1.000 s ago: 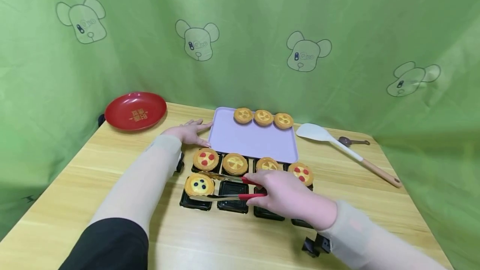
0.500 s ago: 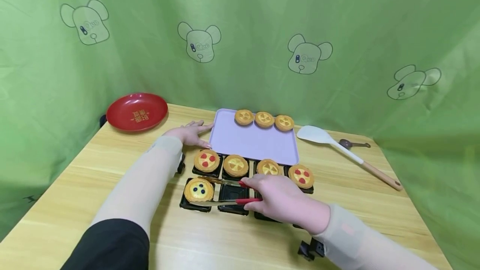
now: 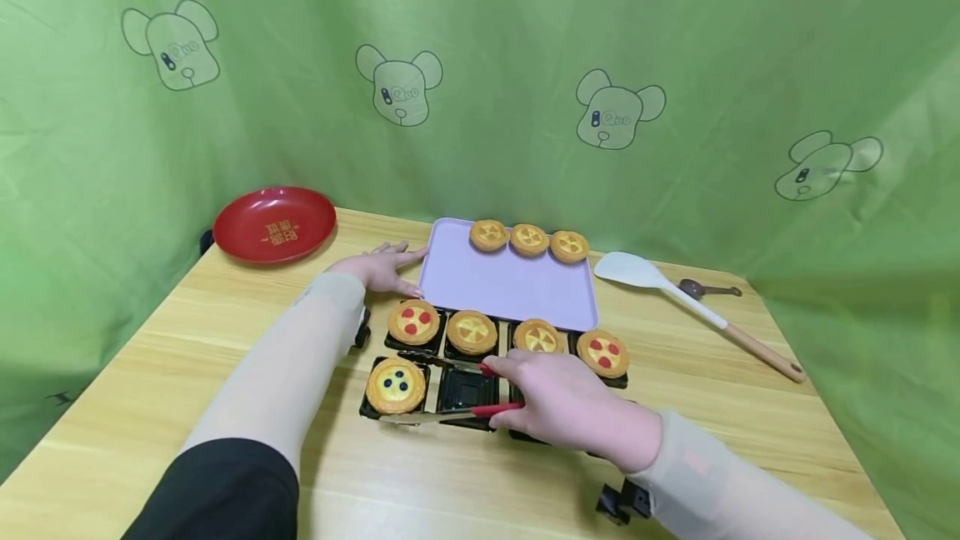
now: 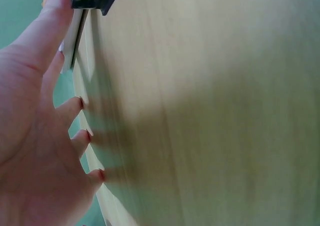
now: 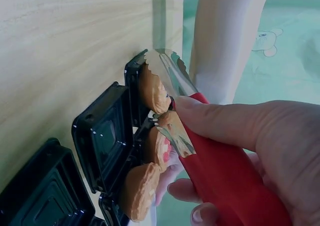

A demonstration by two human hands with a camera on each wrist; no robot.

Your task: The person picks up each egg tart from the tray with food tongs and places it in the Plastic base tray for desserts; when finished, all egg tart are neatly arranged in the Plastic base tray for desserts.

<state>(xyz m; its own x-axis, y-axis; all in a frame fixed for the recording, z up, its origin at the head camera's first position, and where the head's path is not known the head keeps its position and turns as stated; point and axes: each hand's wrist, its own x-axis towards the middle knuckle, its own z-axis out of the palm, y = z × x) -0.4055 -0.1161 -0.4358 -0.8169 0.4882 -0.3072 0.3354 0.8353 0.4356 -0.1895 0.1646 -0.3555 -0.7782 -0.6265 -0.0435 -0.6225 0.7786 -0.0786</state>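
My right hand (image 3: 570, 398) grips metal tongs (image 5: 225, 186) by their red handles. The tong arms stand apart, one on each side of a blueberry-topped egg tart (image 3: 396, 386), which sits in the front-left black plastic tray (image 3: 372, 412). In the right wrist view the serrated tips show beside that tart. My left hand (image 3: 384, 271) lies with spread fingers at the left edge of the lilac tray (image 3: 506, 283); its fingers (image 4: 70, 108) reach down toward the table. Tarts with red berries (image 3: 414, 322) and plain tarts (image 3: 471, 332) fill the back row of black trays.
Three plain tarts (image 3: 528, 240) line the far edge of the lilac tray. A red plate (image 3: 274, 224) stands at back left. A white spatula (image 3: 697, 305) with a wooden handle and a brown measuring spoon (image 3: 708, 288) lie right. An unfilled black tray (image 3: 468, 390) is under the tongs.
The tong arms have spread from around the blueberry tart, which now sits lower and flat in its black tray. My right hand has shifted slightly left; the left hand stays put.
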